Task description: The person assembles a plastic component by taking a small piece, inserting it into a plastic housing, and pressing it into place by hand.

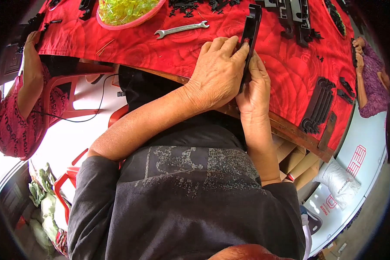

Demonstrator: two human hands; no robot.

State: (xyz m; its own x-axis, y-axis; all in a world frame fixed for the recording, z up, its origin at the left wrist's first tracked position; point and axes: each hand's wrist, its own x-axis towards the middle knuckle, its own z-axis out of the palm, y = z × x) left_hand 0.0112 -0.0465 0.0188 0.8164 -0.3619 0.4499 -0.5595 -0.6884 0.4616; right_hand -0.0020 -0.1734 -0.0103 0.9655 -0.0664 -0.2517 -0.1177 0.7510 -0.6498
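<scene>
A long, narrow black plastic part [251, 27] stands almost upright in the picture, held over the near edge of the table. My left hand [219, 69] reaches across and presses its closed fingertips against the left side of the part. From the right, my right hand [256, 86] wraps round its lower half, thumb and fingers partly hidden behind it. A speck of red shows by my left fingertips, too small to make out. Nearest to my left hand on the cloth lies a steel open-ended wrench [182, 29].
A pink-rimmed basin [130, 25] of yellow-green clear pieces sits on the red tablecloth [143, 50]. Small black parts [190, 6] lie beyond the wrench. Stacked long black parts [318, 105] rest at the right. Other people sit at the left [24, 104] and right [370, 80].
</scene>
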